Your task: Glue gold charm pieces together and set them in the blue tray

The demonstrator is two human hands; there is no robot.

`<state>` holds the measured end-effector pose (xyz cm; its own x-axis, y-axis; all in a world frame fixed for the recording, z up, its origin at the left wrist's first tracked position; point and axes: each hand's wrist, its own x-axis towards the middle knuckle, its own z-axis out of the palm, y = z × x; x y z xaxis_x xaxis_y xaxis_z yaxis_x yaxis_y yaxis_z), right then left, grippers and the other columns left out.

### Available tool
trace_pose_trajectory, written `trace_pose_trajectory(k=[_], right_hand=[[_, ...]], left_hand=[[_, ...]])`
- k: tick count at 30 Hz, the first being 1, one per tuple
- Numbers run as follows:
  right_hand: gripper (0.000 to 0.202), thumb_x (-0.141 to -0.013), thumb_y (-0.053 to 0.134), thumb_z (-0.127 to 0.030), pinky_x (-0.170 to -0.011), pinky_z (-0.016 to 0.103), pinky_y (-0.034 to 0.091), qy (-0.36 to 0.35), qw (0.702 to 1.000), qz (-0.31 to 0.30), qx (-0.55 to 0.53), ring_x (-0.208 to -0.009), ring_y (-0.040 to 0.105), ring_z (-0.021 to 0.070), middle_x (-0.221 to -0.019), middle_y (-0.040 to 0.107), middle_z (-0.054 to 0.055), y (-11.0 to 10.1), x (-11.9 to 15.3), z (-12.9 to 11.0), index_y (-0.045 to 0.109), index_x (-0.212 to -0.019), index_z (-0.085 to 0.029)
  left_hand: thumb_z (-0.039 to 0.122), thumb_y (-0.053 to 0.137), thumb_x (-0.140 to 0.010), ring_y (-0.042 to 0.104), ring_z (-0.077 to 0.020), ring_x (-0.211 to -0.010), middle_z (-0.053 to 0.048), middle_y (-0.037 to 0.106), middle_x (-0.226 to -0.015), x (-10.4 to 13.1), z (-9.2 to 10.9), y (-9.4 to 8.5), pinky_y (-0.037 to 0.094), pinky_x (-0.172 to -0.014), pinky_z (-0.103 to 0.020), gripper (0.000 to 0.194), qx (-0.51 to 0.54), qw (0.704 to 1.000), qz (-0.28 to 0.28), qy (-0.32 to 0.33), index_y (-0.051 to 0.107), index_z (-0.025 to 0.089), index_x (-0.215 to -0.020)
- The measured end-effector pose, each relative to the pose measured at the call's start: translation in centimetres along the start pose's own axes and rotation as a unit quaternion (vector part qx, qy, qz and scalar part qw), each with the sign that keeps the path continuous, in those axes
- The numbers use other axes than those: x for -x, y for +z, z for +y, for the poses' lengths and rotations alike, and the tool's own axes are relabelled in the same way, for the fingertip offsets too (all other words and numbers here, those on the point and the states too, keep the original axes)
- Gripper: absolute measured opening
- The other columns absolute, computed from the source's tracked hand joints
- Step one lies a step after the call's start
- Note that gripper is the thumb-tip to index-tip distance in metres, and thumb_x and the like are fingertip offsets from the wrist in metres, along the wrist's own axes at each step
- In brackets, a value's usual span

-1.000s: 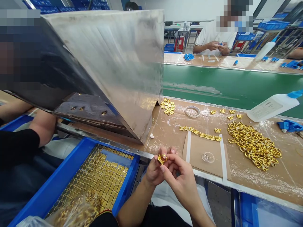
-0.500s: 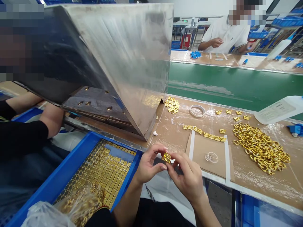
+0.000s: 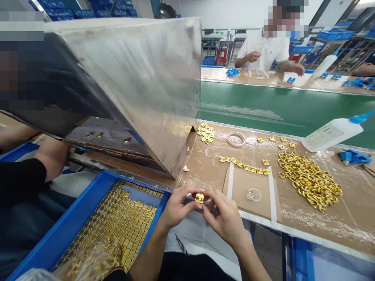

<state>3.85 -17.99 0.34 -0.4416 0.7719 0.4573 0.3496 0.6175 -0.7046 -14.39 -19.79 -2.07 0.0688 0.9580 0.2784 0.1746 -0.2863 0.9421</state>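
Between my two hands, a small shiny gold-coloured metal piece (image 3: 199, 198) is pinched at the fingertips, just off the table's front edge. My left hand (image 3: 179, 207) grips its left side with thumb and forefinger. My right hand (image 3: 223, 214) closes on its right side. A blue tray (image 3: 96, 187) to my left carries rows of similar gold pieces and a clear plastic bag (image 3: 93, 257) of gold parts. On the table, a row of gold pieces (image 3: 246, 167) lies along the far edge of a taped cardboard sheet (image 3: 243, 187). A heap of gold rings (image 3: 310, 179) lies to the right.
A large metal hood (image 3: 152, 89) stands at the left, with another person's arm (image 3: 52, 156) beside it. A white bottle (image 3: 331, 134) leans over the table near a green belt (image 3: 263, 103). A tape ring (image 3: 236, 139) lies behind the cardboard. Someone in white (image 3: 263, 48) works across the belt.
The view has shifted, so the scene sits slightly farther left. The gold piece has turned between my fingertips, and both hands still hold it. The person opposite has lowered and extended one arm.
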Motion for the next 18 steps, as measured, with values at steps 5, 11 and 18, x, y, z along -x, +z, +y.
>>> trace_pose_trajectory(k=[5,11,18], right_hand=[[0.025,-0.095,0.057,-0.022,-0.057,0.023,0.054,0.096,0.993,0.029,-0.054,-0.059,0.066,0.0122,-0.091,0.072,0.005,-0.1,0.6,0.5,0.063,-0.119,-0.017],[0.033,-0.097,0.055,-0.038,-0.049,0.022,0.047,0.254,0.93,-0.051,-0.261,-0.054,0.066,0.0115,-0.086,0.069,0.003,1.2,3.5,-0.3,0.061,-0.123,-0.019],[0.047,-0.096,0.058,-0.051,-0.053,0.024,0.049,0.312,0.883,-0.069,-0.344,-0.058,0.063,0.0122,-0.083,0.065,0.001,3.5,6.4,-0.3,0.056,-0.131,-0.021]], left_hand=[[0.048,0.078,-0.081,0.069,-0.0188,-0.076,-0.007,0.077,-0.086,-2.7,-0.7,-0.2,0.055,-0.07,-0.027,0.036,0.008,0.998,-0.012,-0.062,0.077,0.016,-0.097],[0.018,0.07,-0.085,0.067,-0.0171,-0.074,-0.002,0.074,-0.081,-9.9,-2.3,2.1,0.053,-0.071,-0.027,0.012,-0.234,0.968,0.015,-0.092,0.073,0.017,-0.097],[0.013,0.075,-0.081,0.064,-0.0235,-0.095,-0.006,0.071,-0.094,-14.4,-3.5,3.8,0.047,-0.091,-0.037,0.01,-0.326,0.942,-0.024,-0.07,0.075,0.019,-0.089]])
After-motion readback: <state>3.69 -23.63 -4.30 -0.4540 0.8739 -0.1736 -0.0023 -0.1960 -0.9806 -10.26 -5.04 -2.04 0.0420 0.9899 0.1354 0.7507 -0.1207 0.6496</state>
